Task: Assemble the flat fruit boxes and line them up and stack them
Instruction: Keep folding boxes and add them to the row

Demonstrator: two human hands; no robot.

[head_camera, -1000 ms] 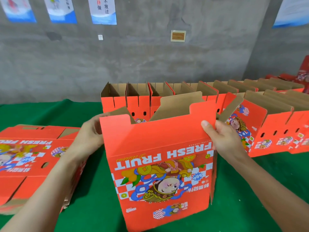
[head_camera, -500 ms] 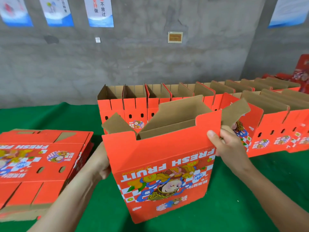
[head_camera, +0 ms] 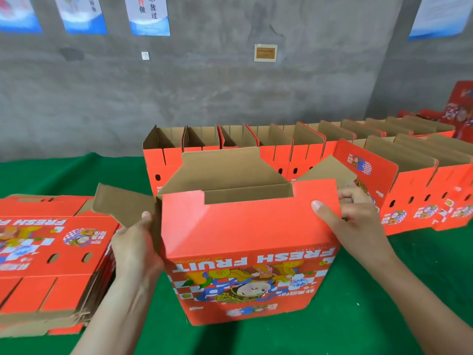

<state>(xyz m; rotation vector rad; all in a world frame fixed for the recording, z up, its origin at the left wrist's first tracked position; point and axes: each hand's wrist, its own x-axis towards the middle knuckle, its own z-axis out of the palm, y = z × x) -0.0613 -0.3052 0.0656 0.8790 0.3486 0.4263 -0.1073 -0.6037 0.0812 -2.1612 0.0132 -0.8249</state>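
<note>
The box (head_camera: 245, 226) has gone from a tilted, half-flat sleeve a second ago to a squared-up shell standing on the table (head_camera: 384, 316), its left flap (head_camera: 120, 206) swung outward. The left hand (head_camera: 133, 247) grips its left edge and the right hand (head_camera: 358, 221) pinches its top right corner. It looks ready to join the row (head_camera: 256, 149) behind. The flat stack (head_camera: 51, 252) waits at left.

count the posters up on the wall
4 posters: three in a row at the top left, one at the top right. More may hang beyond the frame.
</note>
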